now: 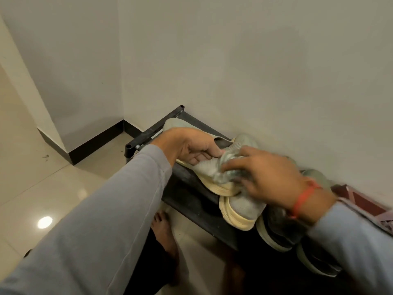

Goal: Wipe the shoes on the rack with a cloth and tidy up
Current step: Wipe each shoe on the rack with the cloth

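A pale grey knit sneaker [205, 168] with a cream sole is tilted above the black shoe rack [187, 188]. My left hand [189, 145] grips it at the collar, fingers curled into the opening. My right hand [263, 177], blurred by motion, bunches a light cloth [227, 171] against the shoe's side. Its matching sneaker [242, 209] lies on the rack just below, toe toward me.
Dark sneakers [278, 233] sit further right on the rack, with a red and pink box [361, 205] behind them. The rack stands against a white wall near a corner. My bare foot [163, 231] is on the tiled floor in front.
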